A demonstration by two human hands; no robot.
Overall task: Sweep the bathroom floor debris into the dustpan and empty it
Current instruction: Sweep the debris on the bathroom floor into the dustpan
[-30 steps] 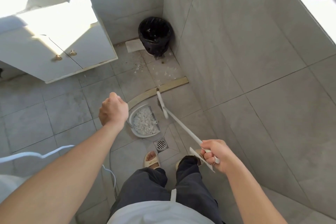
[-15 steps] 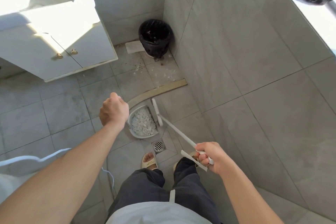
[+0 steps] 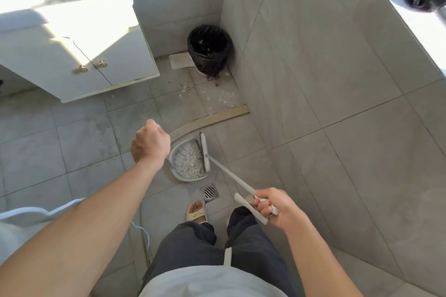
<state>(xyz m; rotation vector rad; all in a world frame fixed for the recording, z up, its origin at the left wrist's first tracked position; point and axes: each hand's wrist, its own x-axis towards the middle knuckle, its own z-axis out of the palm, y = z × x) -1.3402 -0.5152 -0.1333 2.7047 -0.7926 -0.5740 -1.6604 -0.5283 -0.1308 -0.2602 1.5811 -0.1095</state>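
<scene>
A grey dustpan rests on the tiled floor, filled with white paper scraps. My left hand is closed in a fist above its left side, on the upright dustpan handle, which is mostly hidden. My right hand grips the end of a white broom handle. The broom head lies against the dustpan's right open edge. More white scraps lie scattered on the floor beyond a curved brass threshold strip. A bin with a black liner stands in the far corner.
A white vanity cabinet with brass knobs stands at the left. A tiled wall runs along the right. A floor drain sits just below the dustpan, near my sandalled foot. A white paper sheet lies beside the bin.
The broom head has swept left from the threshold strip to the dustpan's edge. My right hand drew back with the handle. My left hand stayed on the dustpan.
</scene>
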